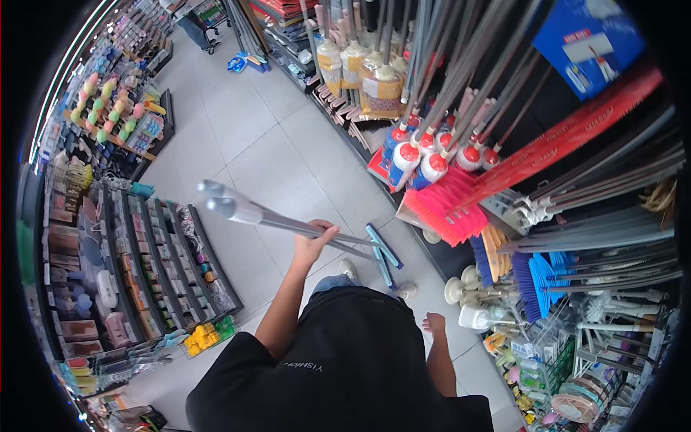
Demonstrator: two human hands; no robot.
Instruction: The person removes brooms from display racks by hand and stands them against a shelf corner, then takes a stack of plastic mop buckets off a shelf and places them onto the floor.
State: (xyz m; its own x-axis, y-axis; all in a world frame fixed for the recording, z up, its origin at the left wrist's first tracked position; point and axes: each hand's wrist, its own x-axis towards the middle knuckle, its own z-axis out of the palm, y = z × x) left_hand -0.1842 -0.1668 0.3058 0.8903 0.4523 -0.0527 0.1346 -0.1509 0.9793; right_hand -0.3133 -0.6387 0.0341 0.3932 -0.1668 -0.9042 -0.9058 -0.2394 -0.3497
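Over the floor (255, 137), two mops (282, 222) are held slantwise, their blue heads (382, 245) low, near the shoes (348, 269). Both are clasped by the left hand (314, 242); they are best kept bunched firmly so neither slips. By the right hand (434, 322), loosely spread, nothing seems to be held.

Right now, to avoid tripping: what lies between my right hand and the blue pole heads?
A pale shoe shows between your right hand and the blue pole heads in the head view.
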